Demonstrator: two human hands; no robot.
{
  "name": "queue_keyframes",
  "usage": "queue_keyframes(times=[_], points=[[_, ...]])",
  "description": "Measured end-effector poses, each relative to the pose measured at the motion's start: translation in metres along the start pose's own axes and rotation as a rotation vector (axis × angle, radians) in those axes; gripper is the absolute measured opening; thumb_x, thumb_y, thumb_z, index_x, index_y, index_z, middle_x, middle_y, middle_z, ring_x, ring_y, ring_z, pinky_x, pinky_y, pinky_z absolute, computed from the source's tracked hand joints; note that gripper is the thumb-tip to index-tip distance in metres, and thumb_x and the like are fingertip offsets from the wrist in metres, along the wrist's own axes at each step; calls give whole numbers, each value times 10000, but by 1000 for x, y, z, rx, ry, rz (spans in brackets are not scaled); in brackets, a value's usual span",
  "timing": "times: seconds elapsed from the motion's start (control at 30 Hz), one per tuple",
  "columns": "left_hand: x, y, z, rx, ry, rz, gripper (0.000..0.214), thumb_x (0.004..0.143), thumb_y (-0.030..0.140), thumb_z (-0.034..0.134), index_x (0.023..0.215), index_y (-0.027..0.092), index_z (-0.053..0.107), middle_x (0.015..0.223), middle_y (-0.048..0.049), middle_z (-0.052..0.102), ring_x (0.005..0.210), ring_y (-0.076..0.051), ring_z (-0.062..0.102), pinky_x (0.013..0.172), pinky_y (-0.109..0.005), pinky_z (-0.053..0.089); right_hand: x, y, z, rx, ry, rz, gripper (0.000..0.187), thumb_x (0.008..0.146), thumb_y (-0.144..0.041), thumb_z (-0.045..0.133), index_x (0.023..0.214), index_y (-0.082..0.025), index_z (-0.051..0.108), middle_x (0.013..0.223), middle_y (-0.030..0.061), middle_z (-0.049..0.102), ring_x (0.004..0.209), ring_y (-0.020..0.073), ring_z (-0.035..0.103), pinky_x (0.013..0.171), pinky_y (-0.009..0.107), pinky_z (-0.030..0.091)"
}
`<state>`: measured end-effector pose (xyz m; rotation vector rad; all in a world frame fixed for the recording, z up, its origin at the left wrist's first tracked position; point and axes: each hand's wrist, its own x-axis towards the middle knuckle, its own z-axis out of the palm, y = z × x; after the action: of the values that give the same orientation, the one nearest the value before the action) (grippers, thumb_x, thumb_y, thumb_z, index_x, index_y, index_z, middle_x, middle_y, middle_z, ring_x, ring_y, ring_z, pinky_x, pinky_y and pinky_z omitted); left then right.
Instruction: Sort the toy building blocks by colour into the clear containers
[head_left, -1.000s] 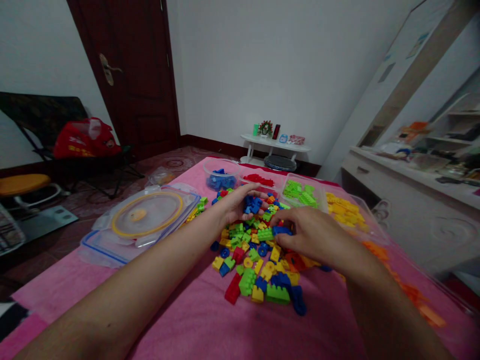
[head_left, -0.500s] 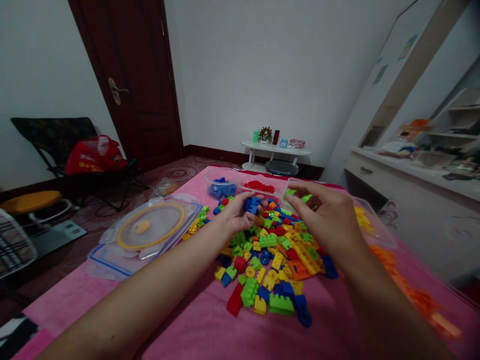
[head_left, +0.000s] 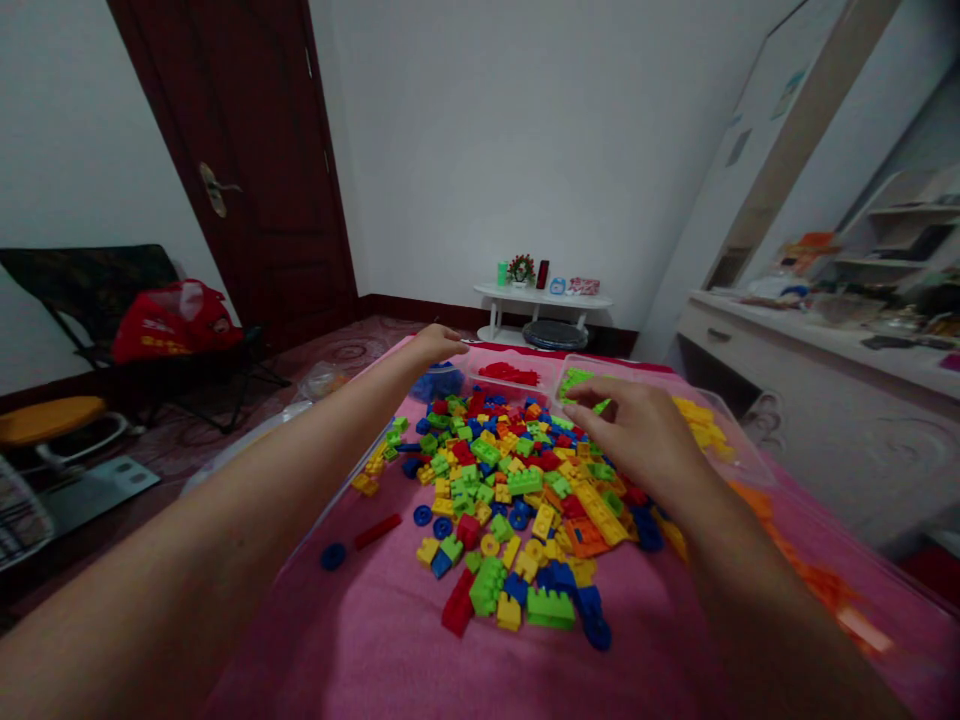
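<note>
My left hand [head_left: 437, 345] is over the round clear container of blue blocks [head_left: 439, 382], back of the hand up and fingers stretched to the right. No block shows in it, though its palm is hidden. Close to the clear box of green blocks [head_left: 576, 378], my right hand [head_left: 634, 415] hangs with thumb and fingers apart, holding nothing visible. Between my arms a heap of mixed toy building blocks [head_left: 510, 480] spreads over the pink cloth [head_left: 360, 630]. Beyond the heap is a clear box of red blocks [head_left: 510, 374].
Yellow blocks [head_left: 701, 425] lie in a clear box on the right, with orange pieces [head_left: 810, 560] nearer me. A blue wheel [head_left: 333, 556] and a red bar [head_left: 378, 531] lie left of the heap. My left arm partly covers the clear lids.
My left hand went from above the heap, with blue blocks in its palm, forward and left to the blue container. My right hand stayed near the green box. The view shifted slightly.
</note>
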<state>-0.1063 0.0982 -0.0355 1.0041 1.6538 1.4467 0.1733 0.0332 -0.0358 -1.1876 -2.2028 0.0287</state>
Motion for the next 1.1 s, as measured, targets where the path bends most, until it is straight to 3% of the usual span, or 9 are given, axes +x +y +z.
queue_keyframes(times=[0.1, 0.2, 0.27, 0.37, 0.47, 0.57, 0.7, 0.93, 1.1], points=[[-35, -5, 18, 375, -250, 313, 112, 550, 131, 735, 642, 176, 690, 589, 5, 622, 589, -119, 537, 515, -172, 344, -1, 1, 11, -72, -138, 19, 223, 777, -320, 569, 937, -241, 703, 897, 39, 701, 776, 186, 620, 640, 271, 425], [-69, -17, 27, 637, -555, 437, 76, 534, 197, 747, 592, 190, 698, 510, 5, 602, 497, -118, 502, 452, -182, 303, -8, -8, 25, -104, -301, -56, 247, 727, -354, 636, 950, -267, 698, 940, 33, 694, 839, 202, 620, 694, 281, 428], [-85, -27, 29, 768, -617, 498, 123, 470, 196, 779, 553, 207, 689, 481, 13, 583, 443, -105, 449, 419, -188, 253, -14, -17, 35, -119, -402, -106, 319, 679, -395, 685, 976, -279, 686, 966, 35, 687, 877, 217, 619, 721, 292, 432], [-95, -41, 30, 872, -548, 579, 192, 389, 160, 805, 488, 208, 648, 451, 20, 533, 408, -85, 366, 403, -196, 179, -23, -27, 48, -179, -492, -135, 406, 638, -393, 725, 1019, -266, 667, 1028, 59, 669, 902, 244, 618, 733, 314, 439], [-89, -46, 28, 821, -542, 596, 174, 474, 195, 775, 461, 181, 603, 430, 23, 482, 397, -73, 333, 398, -196, 169, -23, -27, 54, -206, -510, -130, 352, 669, -353, 694, 1003, -244, 667, 1028, 70, 668, 913, 259, 619, 739, 326, 439], [-79, -42, 23, 602, -567, 455, 146, 666, 292, 650, 607, 159, 653, 507, 5, 543, 427, -85, 422, 410, -180, 270, -16, -20, 55, -125, -419, -74, 321, 757, -361, 593, 1048, -234, 636, 996, 65, 678, 929, 241, 618, 753, 312, 436], [-67, -39, 11, 422, -423, 236, 235, 734, 320, 569, 878, 165, 672, 582, -3, 589, 430, -105, 491, 401, -182, 334, -11, -10, 64, -98, -275, 12, 356, 840, -353, 471, 1154, -225, 578, 1061, 77, 666, 986, 222, 604, 814, 311, 421], [-63, -48, 0, 1034, -413, 427, 283, 517, 384, 758, 710, 185, 698, 646, -43, 641, 615, -165, 571, 499, -195, 370, -16, -4, 82, -135, -279, 46, 312, 795, -403, 526, 1001, -193, 628, 925, 93, 679, 908, 252, 622, 736, 319, 420], [-69, -45, 3, 1326, -459, 372, 252, 565, 314, 703, 792, 203, 704, 827, -52, 687, 770, -199, 611, 622, -230, 437, -9, -3, 80, 483, -93, 208, 247, 740, -398, 579, 845, -176, 607, 682, 24, 628, 593, 157, 576, 547, 253, 413]])
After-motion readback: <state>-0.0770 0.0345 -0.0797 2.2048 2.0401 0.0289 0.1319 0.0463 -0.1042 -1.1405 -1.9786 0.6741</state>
